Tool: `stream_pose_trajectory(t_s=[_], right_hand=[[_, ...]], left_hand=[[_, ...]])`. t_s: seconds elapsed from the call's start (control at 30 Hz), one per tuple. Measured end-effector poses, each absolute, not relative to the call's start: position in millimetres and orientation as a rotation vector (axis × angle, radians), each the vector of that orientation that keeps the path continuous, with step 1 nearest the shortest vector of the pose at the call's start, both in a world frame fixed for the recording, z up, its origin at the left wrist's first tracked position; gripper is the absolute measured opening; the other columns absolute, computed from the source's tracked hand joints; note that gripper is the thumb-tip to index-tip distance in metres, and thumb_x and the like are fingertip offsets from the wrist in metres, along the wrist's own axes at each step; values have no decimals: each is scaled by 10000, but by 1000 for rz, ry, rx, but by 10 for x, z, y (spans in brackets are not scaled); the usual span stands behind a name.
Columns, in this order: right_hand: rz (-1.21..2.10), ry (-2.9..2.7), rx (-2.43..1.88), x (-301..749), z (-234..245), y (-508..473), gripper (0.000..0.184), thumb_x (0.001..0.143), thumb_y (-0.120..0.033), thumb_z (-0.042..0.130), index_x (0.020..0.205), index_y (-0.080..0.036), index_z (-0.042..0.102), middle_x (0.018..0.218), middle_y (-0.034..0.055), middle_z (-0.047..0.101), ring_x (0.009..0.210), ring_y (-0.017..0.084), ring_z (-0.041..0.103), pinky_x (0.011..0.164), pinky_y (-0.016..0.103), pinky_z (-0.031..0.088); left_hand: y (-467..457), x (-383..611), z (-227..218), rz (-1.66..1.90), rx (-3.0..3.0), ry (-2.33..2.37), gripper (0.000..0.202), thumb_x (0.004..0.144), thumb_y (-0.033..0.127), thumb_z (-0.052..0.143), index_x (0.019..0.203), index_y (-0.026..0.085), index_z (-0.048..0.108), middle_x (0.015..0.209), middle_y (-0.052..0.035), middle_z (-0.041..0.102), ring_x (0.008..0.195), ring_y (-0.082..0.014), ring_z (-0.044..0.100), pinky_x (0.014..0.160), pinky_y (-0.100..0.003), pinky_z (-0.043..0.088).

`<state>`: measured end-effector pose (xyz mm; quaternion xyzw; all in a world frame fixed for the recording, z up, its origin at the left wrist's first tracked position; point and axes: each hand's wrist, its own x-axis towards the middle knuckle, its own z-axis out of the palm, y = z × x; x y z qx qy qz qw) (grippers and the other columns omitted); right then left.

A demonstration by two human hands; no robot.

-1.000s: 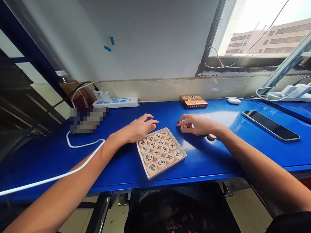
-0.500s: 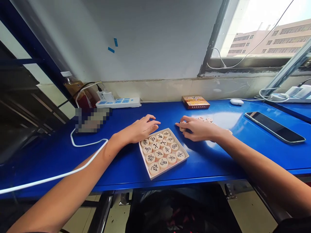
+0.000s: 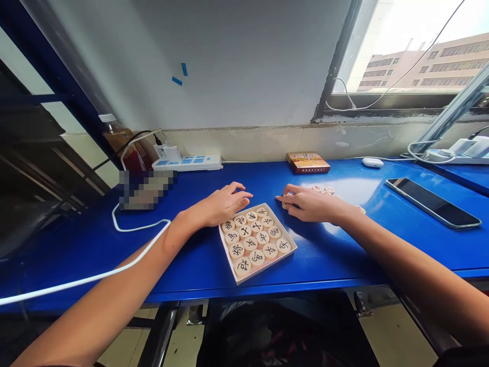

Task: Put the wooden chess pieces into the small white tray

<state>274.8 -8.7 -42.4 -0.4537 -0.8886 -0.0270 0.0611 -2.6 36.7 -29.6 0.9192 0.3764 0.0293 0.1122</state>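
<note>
pinching a xiangqi piece (image 3: 287,199) in the right hand (image 3: 311,204), grip narrow, open left hand (image 3: 225,204) beside the tray (image 3: 266,263)

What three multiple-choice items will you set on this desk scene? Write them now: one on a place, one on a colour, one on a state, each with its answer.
1. Where is the phone?
A) Right of the tray
B) Inside the tray
C) Under the tray

2. What colour is the desk?
A) Green
B) Blue
C) White

3. What is the right hand doing?
A) Lying flat
B) Pinching a piece
C) Gripping the phone

Answers:
1. A, as the phone lies on the desk well to the tray's right.
2. B, as the desk top shows blue throughout.
3. B, as the piece sits at its fingertips.
</note>
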Motion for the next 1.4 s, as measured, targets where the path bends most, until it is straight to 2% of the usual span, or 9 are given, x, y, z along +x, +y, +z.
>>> stream_pose_trajectory(t_s=[0.2,0.47,0.63,0.93,1.13,1.4], right_hand=[[-228,-2694,-1362,2667,-459,-94,323,950,-248,368,1040,-174,669,993,88,573,800,156,560,739,285,407],[-395,-2652,-1242,2580,-582,-32,319,956,-215,373,1098,-141,648,917,97,575,865,173,539,779,287,381],[-349,-2612,-1283,2524,-575,-52,306,974,-234,363,1066,-156,644,882,85,548,809,148,524,733,264,370],[-281,-2591,-1390,2430,-562,-59,291,987,-263,357,972,-154,626,883,76,561,809,145,530,737,261,370],[-327,-2591,-1460,2377,-550,-80,293,986,-255,355,991,-147,627,922,93,577,845,172,549,733,277,370],[-262,-2557,-1465,2375,-498,-131,279,975,-210,356,1100,-192,605,885,56,566,723,137,536,639,255,345]], left_hand=[[401,-45,-325,106,2711,1090,553,980,572,159,1323,291,490,1381,-54,374,1222,-251,407,1058,-425,315],[420,-45,-334,97,2711,1093,553,984,556,155,1323,281,495,1376,-66,387,1233,-250,404,1068,-420,303],[401,-30,-303,76,2711,1113,552,985,548,150,1320,281,499,1364,-68,402,1234,-246,403,1065,-415,304],[383,-20,-257,79,2694,1092,549,978,560,185,1307,268,514,1323,-70,439,1206,-242,420,1045,-387,317],[378,-24,-258,82,2690,1091,553,978,566,177,1293,273,524,1323,-64,444,1212,-247,412,1045,-399,310],[384,-33,-282,83,2697,1082,547,986,548,162,1291,276,526,1327,-70,435,1209,-244,411,1044,-405,311]])
